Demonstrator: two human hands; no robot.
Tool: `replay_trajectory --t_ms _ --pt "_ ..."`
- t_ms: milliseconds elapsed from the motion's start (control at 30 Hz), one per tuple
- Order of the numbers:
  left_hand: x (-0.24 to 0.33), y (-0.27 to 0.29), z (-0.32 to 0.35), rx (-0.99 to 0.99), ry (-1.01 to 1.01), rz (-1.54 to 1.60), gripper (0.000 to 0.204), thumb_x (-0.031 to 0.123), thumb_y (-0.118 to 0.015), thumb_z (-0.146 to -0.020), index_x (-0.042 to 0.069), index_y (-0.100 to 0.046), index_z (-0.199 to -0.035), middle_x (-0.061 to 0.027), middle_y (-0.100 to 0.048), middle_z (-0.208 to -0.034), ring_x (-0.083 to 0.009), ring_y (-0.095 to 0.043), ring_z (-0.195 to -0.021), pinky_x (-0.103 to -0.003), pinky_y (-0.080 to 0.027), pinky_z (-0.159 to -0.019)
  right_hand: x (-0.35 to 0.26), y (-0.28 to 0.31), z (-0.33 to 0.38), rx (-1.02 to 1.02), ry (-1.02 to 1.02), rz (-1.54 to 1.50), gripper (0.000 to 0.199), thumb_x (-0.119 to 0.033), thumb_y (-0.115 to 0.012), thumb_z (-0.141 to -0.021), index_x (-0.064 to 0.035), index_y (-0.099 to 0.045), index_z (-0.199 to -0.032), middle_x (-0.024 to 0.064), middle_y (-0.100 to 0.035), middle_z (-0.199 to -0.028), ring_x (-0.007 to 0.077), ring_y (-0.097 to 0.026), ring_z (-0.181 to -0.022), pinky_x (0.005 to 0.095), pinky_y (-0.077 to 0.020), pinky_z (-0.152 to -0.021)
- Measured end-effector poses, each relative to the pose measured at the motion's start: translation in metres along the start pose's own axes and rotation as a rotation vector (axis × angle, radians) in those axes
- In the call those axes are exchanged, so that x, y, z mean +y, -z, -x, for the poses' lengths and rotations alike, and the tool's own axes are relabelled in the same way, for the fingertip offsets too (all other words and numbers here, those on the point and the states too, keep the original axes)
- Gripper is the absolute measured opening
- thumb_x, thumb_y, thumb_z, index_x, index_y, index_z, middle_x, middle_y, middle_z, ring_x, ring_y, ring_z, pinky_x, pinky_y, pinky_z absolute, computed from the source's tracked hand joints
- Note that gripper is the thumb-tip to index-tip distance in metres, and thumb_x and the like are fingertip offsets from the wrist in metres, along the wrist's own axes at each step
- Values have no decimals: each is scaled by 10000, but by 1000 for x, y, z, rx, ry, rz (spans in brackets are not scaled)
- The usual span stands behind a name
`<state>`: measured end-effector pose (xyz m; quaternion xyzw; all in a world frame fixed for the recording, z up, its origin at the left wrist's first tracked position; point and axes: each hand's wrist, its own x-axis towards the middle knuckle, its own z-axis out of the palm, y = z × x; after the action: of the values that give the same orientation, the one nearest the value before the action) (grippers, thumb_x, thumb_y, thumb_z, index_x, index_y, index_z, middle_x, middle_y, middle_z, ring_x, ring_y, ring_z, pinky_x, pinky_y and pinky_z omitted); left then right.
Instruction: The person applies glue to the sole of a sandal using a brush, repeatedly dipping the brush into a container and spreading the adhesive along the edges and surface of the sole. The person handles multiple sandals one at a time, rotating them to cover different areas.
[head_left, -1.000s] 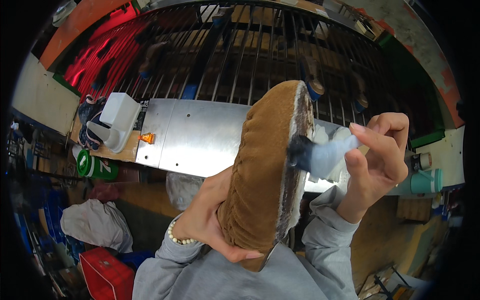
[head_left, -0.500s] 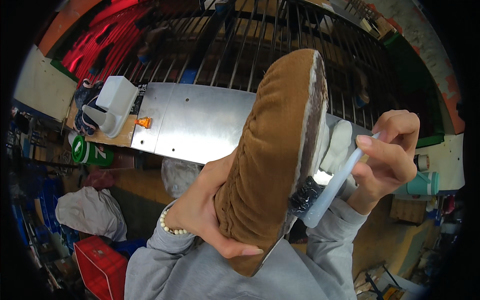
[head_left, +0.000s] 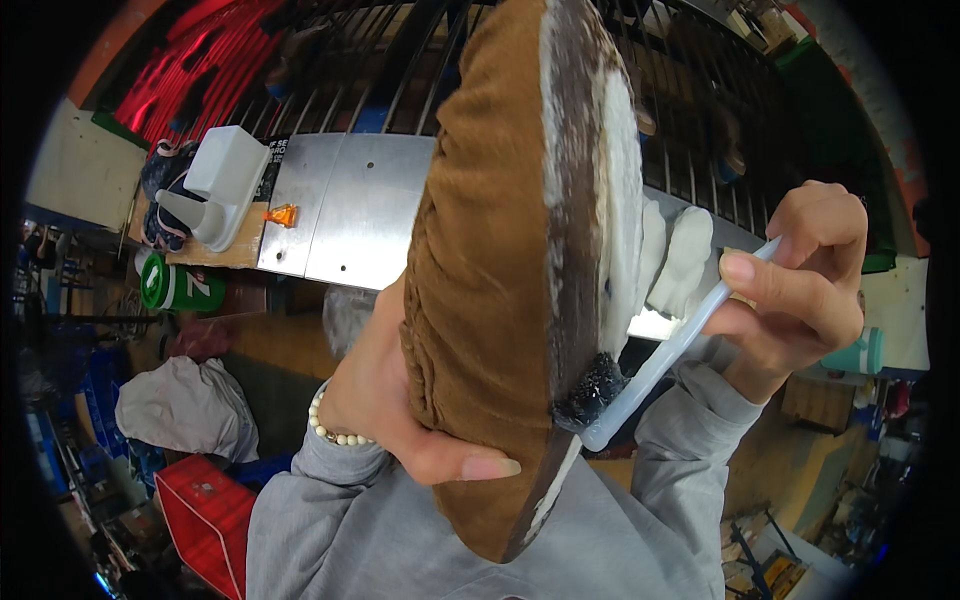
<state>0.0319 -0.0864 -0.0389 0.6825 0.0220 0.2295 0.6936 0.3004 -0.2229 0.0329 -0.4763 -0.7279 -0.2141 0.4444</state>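
A brown suede shoe upper [head_left: 480,230], gathered in folds, is held up before me with its toe end outside the top of the view. White smears run along its dark lower edge and pale underside. My left hand [head_left: 395,410] grips it from the left near its lower end, thumb across the suede. Between the thumb and fingers of my right hand [head_left: 805,285] is the pale plastic handle of a brush [head_left: 655,368]. Its black bristles touch the upper's dark edge near the lower end. White sole-shaped pieces [head_left: 685,260] lie just behind, partly hidden.
Beyond the metal work surface [head_left: 365,205] runs a rack of metal bars [head_left: 400,85], glowing red at left. A white plastic container [head_left: 225,185] and a small orange item [head_left: 282,215] sit at the left. Below are a green tub [head_left: 180,285], white sack [head_left: 185,410] and red bin [head_left: 205,515].
The shoe upper has come up closer and turned, showing more of its edge and underside. The brush has shifted slightly left along with it, bristles still on the edge. My right hand moved a little right.
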Motion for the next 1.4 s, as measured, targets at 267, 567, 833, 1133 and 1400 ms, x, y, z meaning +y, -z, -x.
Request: replay_trajectory --t_ms 267,567,833,1133,1400 --pt "0 -10 4 211 3 150 1109 241 -915 -590 -67 -296 -1458 -178 -527 -1328 -270 -555 -1199 -385 -457 -1018 0 7 1 -86 19 -25 484 -500 -854 -555 -157 -789 -890 5 -458 -832 186 -443 -766 316 -309 -598" --pt "-9 -13 15 224 -42 310 955 136 -872 -661 -95 -349 -1426 -229 -575 -1318 -328 -600 -1186 -441 -500 -996 0 1 13 -82 -23 -142 499 -495 -874 -554 -144 -791 -898 2 -478 -817 183 -451 -768 324 -314 -621" --pt "-10 -10 21 392 -146 501 848 121 -803 -716 -74 -380 -1425 -227 -584 -1306 -335 -618 -1158 -446 -513 -979 -4 -18 29 -30 -39 -346 535 -548 -894 -504 -152 -799 -851 -27 -458 -790 175 -472 -756 307 -294 -639" --pt "-8 -7 -1 567 -82 479 767 233 -730 -768 -45 -413 -1408 -197 -594 -1292 -306 -620 -1134 -421 -517 -955 -3 -52 28 138 -514 -230 322 -217 -910 -609 -96 -813 -891 -16 -485 -827 131 -450 -778 261 -338 -634" --pt "5 7 -24 769 -102 397 713 332 -665 -814 -20 -442 -1393 -171 -602 -1280 -281 -622 -1113 -399 -521 -933 -28 -27 61 124 -469 -311 375 -359 -904 -534 -152 -828 -837 -6 -375 -864 151 -405 -757 266 -279 -622"
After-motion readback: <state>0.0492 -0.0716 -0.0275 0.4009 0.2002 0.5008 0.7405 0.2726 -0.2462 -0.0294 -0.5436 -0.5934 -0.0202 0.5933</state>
